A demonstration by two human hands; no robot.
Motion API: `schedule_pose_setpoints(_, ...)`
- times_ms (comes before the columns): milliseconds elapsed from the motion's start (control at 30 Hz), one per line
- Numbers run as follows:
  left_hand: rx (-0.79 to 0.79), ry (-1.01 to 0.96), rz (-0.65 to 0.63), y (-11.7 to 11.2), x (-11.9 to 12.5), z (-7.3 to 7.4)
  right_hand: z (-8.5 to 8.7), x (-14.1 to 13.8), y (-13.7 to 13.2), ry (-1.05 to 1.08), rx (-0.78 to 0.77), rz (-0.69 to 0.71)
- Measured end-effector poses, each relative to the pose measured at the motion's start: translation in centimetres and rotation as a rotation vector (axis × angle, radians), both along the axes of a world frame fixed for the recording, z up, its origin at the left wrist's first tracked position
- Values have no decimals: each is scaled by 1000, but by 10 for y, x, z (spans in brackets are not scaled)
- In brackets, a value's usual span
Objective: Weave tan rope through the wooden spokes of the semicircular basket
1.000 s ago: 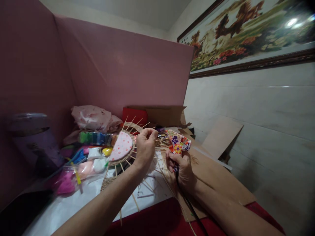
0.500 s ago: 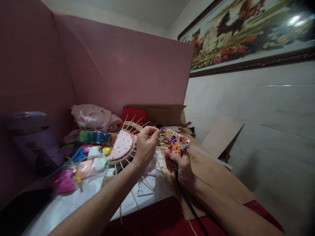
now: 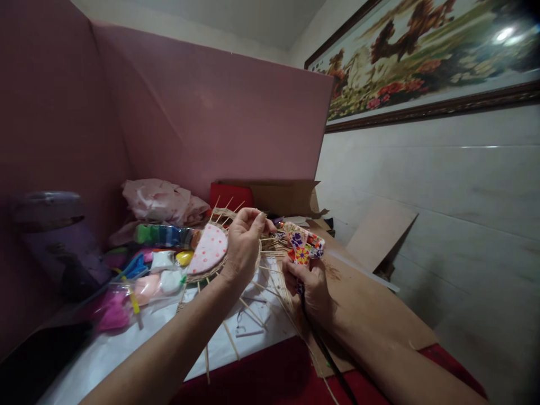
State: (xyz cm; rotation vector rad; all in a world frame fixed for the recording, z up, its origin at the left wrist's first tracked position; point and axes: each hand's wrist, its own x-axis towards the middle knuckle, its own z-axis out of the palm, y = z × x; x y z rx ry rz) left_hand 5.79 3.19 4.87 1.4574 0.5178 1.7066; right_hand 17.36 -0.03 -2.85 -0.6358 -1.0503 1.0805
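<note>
One glue gun [image 3: 302, 243], right hand [image 3: 311, 281] fingers wrapped round its grip | left hand [image 3: 244, 242] beside its nozzle [image 3: 282, 225], fingers pinched, contents unclear | drifting closer could burn

I'm getting a dim feed: white glare is burning toward the right of the framed picture [image 3: 422, 64], soft shadow is darkening the wall [image 3: 459, 185] below it, and the purple container [image 3: 63, 242] far left of it is looking murky.
</note>
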Motion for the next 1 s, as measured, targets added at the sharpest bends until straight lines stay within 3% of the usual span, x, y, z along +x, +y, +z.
schedule_pose_setpoints(67,24,132,77,2,-2,-1,1,0,-1,-35,-1,-8)
schedule_pose_setpoints(200,152,393,360,6,-7,-2,2,-1,-4,-118,-1,-15)
schedule_pose_setpoints(433,348,646,559,5,-10,1,0,1,-7,-247,-6,-8)
schedule_pose_setpoints(633,422,737,595,6,-6,-3,-1,0,-8,-260,17,-6)
schedule_pose_setpoints(800,346,593,487,1,-6,3,3,0,-7,-172,-14,-3)
schedule_pose_setpoints(900,349,521,514,-4,-9,10,6,0,-5,-167,-23,-24)
schedule_pose_setpoints(1000,448,560,557,-6,-8,12,5,1,-4,-186,-2,-21)
